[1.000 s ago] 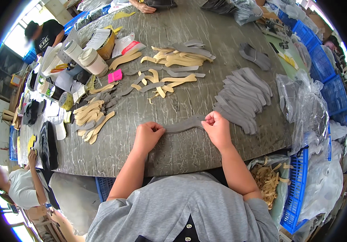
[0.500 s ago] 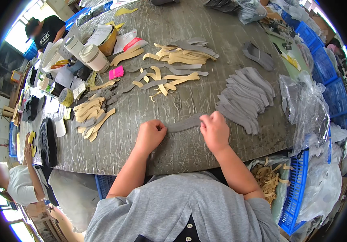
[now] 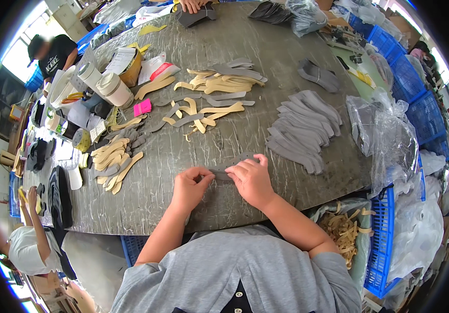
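A curved grey strip (image 3: pixel 242 157), with small dark dots on the part that shows, lies low over the near middle of the table. Thumb and fingers of my left hand (image 3: pixel 190 189) pinch its left end. My right hand (image 3: pixel 251 182) grips the strip close beside the left one, and its fingers cover much of the middle. To the right of my hands lies a fanned pile of similar grey pieces (image 3: pixel 308 128). Beyond it sits a bundled stack of grey pieces (image 3: pixel 319 76).
Cream strips (image 3: pixel 219 82) mixed with grey ones lie in heaps ahead and left. White jars (image 3: pixel 114 88), a pink pad (image 3: pixel 142 107) and a black shoe part (image 3: pixel 59 190) stand left. Clear plastic bags (image 3: pixel 388 130) and blue crates (image 3: pixel 383 240) flank the right. Co-workers are at left and far side.
My right hand has moved left along the grey strip, nearer my left hand. At the far edge, another person's hand now touches a dark piece. The view has shifted slightly.
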